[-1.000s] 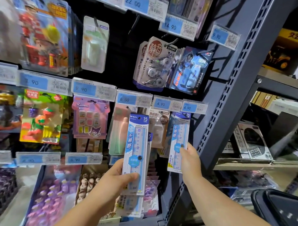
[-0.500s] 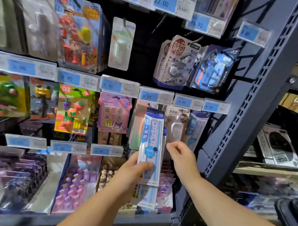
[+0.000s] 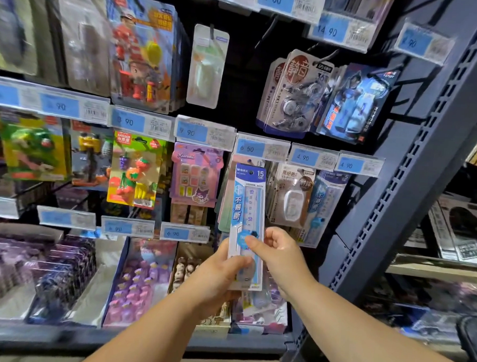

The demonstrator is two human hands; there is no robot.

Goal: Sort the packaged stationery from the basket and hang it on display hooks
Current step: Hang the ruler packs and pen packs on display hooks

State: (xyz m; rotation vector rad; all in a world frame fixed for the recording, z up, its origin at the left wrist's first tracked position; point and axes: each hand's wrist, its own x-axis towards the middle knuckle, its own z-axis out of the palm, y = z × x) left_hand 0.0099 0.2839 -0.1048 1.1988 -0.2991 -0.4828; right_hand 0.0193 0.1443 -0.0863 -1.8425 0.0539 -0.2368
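Note:
A blue-and-white packaged 15 cm ruler (image 3: 248,206) stands upright in front of the display wall, its hang hole just below the 6.50 price tag (image 3: 262,150). My left hand (image 3: 222,273) grips its lower end, thumb across the front. My right hand (image 3: 278,253) pinches the pack at mid-height from the right. Another ruler pack of the same kind (image 3: 325,203) hangs on a hook to the right, under a 4.90 tag. The basket (image 3: 472,341) shows only as a dark edge at the lower right.
Hooks carry eraser packs (image 3: 135,171), a purple sticker pack (image 3: 195,176) and correction tapes (image 3: 292,197). Trays of small goods (image 3: 142,280) fill the bottom shelf. A grey slotted upright (image 3: 412,172) bounds the wall on the right, with boxed goods (image 3: 459,231) beyond.
My right hand left the hanging ruler pack on the right and came over to the held pack, now pinching it. The view shifted right and closer.

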